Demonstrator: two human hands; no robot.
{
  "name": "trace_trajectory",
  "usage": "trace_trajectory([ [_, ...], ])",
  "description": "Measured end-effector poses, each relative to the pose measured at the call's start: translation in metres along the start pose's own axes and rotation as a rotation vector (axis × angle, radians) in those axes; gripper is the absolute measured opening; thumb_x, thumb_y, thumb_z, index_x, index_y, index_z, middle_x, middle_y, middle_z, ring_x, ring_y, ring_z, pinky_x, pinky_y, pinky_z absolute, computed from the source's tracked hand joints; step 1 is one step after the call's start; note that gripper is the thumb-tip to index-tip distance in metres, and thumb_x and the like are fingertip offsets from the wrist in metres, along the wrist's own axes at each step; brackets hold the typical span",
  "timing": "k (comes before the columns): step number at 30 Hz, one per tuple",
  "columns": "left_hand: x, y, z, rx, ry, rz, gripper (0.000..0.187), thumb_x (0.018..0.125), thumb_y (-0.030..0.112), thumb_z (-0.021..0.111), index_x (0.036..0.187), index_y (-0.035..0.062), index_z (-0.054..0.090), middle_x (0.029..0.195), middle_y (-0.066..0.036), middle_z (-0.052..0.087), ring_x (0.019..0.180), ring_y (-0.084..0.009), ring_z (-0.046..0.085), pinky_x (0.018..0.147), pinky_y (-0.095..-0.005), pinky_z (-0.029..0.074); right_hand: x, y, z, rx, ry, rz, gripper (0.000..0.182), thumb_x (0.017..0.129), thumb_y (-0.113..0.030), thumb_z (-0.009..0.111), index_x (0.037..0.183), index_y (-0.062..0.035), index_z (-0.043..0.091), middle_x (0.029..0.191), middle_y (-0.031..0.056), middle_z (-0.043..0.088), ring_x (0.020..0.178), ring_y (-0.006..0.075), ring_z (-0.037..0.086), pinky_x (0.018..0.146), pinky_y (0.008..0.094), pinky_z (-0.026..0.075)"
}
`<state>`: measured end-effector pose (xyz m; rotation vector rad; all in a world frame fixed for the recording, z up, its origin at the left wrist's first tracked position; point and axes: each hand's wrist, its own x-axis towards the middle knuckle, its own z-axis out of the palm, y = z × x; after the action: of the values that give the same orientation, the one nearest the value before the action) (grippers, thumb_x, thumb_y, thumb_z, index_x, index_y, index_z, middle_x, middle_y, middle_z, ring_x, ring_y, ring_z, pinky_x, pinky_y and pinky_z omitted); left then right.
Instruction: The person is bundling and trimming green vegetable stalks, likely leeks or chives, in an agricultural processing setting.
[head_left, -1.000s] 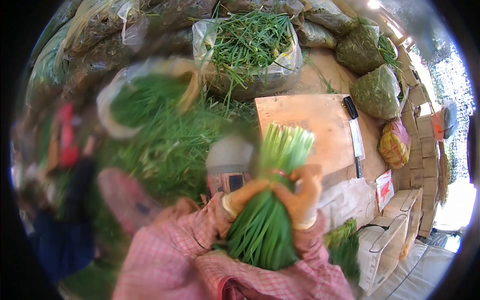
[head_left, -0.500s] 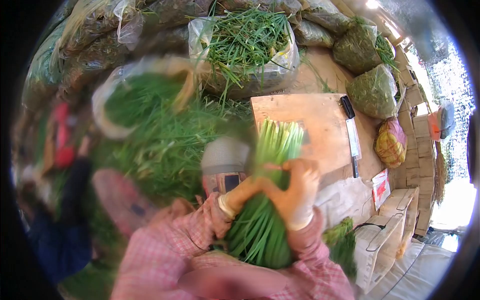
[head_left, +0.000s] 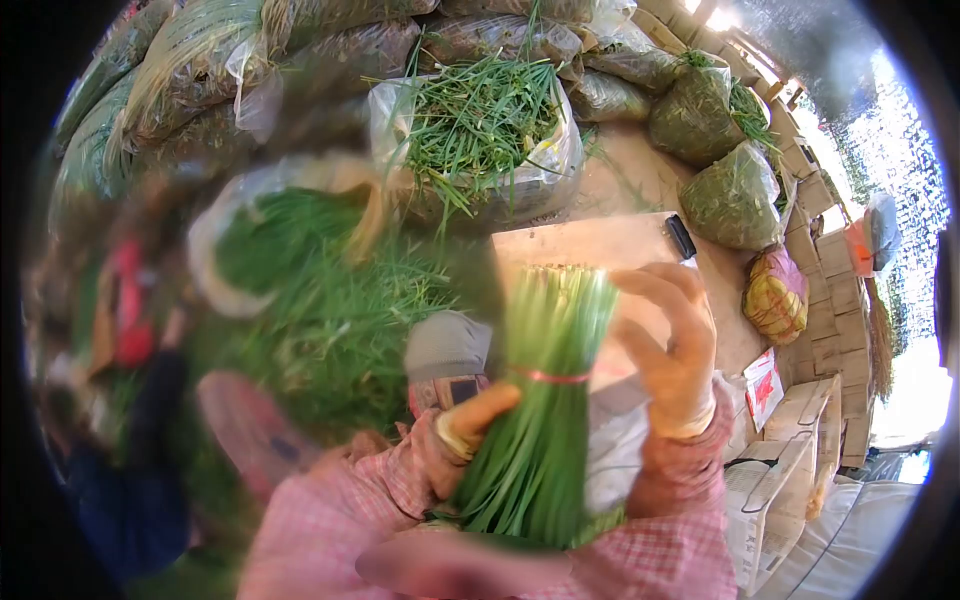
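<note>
Green bunch (head_left: pixel 540 450): in front of me, pale ends pointing at the wooden board (head_left: pixel 570 236).
Red band (head_left: pixel 553 377): around the bunch.
My left hand (head_left: pixel 472 418): thumb along the bunch's left side; other fingers hidden, their pose unclear.
My right hand (head_left: pixel 678 350): fingers curved, spread apart, beside the pale ends.

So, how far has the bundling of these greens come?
The bundle in hand already has a red band around it, so its tying looks done. The left hand holds it; the right hand is open beside its stems. Loose greens lie heaped and also fill an open bag, so more bundling is probably left.
</note>
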<state>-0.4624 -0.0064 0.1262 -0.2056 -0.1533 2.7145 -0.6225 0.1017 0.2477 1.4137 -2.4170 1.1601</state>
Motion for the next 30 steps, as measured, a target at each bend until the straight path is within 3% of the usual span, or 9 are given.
trace_trajectory([
  [5, 0.010, 0.001, -0.012, 0.178, -0.064, 0.082, 0.059, 0.083, 0.029, 0.055, 0.134, 0.0067, 0.033, 0.128, -0.012, 0.045, 0.113, -0.0203, 0.049, 0.098, -0.0364, 0.039, 0.038, 0.013, 0.000, -0.234, -0.470, -0.306, 0.023, 0.068, -0.017, 0.066, 0.090, -0.0108, 0.064, 0.083, 0.0082, 0.051, 0.086, 0.0273, 0.046, 0.076, 0.0378, 0.037],
  [6, 0.012, 0.002, -0.014, 0.206, -0.076, 0.089, 0.060, 0.083, 0.029, 0.055, 0.134, 0.0066, 0.033, 0.129, -0.012, 0.045, 0.113, -0.0204, 0.049, 0.098, -0.0364, 0.039, 0.041, 0.014, 0.003, -0.201, -0.482, -0.304, 0.018, 0.066, -0.015, 0.068, 0.083, -0.0121, 0.065, 0.081, 0.0066, 0.050, 0.077, 0.0264, 0.046, 0.070, 0.0387, 0.036],
  [12, 0.016, 0.002, 0.018, 0.215, -0.151, 0.078, 0.066, 0.080, 0.026, 0.059, 0.135, 0.0058, 0.029, 0.133, -0.014, 0.040, 0.115, -0.0210, 0.048, 0.098, -0.0358, 0.039, 0.064, 0.021, -0.001, -0.153, -0.710, -0.355, 0.014, 0.063, -0.017, 0.068, 0.076, -0.0133, 0.064, 0.082, 0.0058, 0.053, 0.081, 0.0260, 0.049, 0.071, 0.0373, 0.037],
  [16, 0.013, 0.004, 0.035, 0.184, -0.228, 0.066, 0.071, 0.077, 0.027, 0.062, 0.135, 0.0035, 0.028, 0.134, -0.015, 0.038, 0.116, -0.0218, 0.047, 0.098, -0.0364, 0.039, 0.072, 0.018, 0.004, -0.153, -0.744, -0.441, 0.015, 0.064, -0.020, 0.066, 0.073, -0.0096, 0.061, 0.083, 0.0061, 0.053, 0.081, 0.0258, 0.051, 0.070, 0.0364, 0.041],
  [20, -0.003, 0.014, 0.035, 0.130, -0.168, -0.098, 0.073, 0.077, 0.028, 0.062, 0.135, 0.0024, 0.028, 0.136, -0.014, 0.036, 0.116, -0.0210, 0.046, 0.099, -0.0375, 0.037, 0.059, -0.001, 0.016, -0.086, -0.682, -0.314, 0.017, 0.069, -0.022, 0.064, 0.078, -0.0083, 0.060, 0.085, 0.0086, 0.052, 0.081, 0.0264, 0.052, 0.069, 0.0347, 0.044],
  [23, 0.019, 0.021, -0.035, 0.511, -0.337, 0.038, 0.072, 0.076, 0.030, 0.064, 0.134, 0.0022, 0.031, 0.135, -0.012, 0.037, 0.119, -0.0200, 0.041, 0.101, -0.0367, 0.033, 0.048, -0.010, 0.023, 0.060, -0.615, -0.221, 0.014, 0.069, -0.018, 0.061, 0.075, -0.0061, 0.060, 0.085, 0.0116, 0.050, 0.084, 0.0278, 0.050, 0.072, 0.0337, 0.043],
  [24, 0.017, 0.023, -0.034, 0.501, -0.303, 0.105, 0.074, 0.076, 0.031, 0.064, 0.134, 0.0021, 0.030, 0.134, -0.012, 0.037, 0.120, -0.0198, 0.040, 0.101, -0.0359, 0.031, 0.046, -0.012, 0.024, 0.101, -0.602, -0.185, 0.013, 0.068, -0.017, 0.060, 0.074, -0.0054, 0.059, 0.085, 0.0125, 0.049, 0.085, 0.0282, 0.049, 0.073, 0.0336, 0.043],
  [26, 0.014, 0.032, -0.033, 0.482, -0.229, 0.237, 0.076, 0.075, 0.033, 0.065, 0.134, 0.0019, 0.029, 0.133, -0.010, 0.037, 0.122, -0.0195, 0.036, 0.102, -0.0343, 0.029, 0.038, -0.001, 0.031, 0.037, -0.604, -0.383, 0.014, 0.066, -0.017, 0.057, 0.070, -0.0046, 0.059, 0.085, 0.0124, 0.049, 0.087, 0.0287, 0.048, 0.074, 0.0342, 0.042],
  [30, 0.028, 0.073, 0.005, 0.897, -0.231, 0.429, 0.084, 0.072, 0.033, 0.068, 0.136, 0.0016, 0.022, 0.133, -0.009, 0.034, 0.124, -0.0196, 0.031, 0.103, -0.0334, 0.026, 0.035, -0.005, 0.041, 0.010, -0.523, -0.490, 0.016, 0.064, -0.019, 0.053, 0.065, -0.0041, 0.059, 0.083, 0.0114, 0.049, 0.086, 0.0288, 0.048, 0.075, 0.0351, 0.041],
])
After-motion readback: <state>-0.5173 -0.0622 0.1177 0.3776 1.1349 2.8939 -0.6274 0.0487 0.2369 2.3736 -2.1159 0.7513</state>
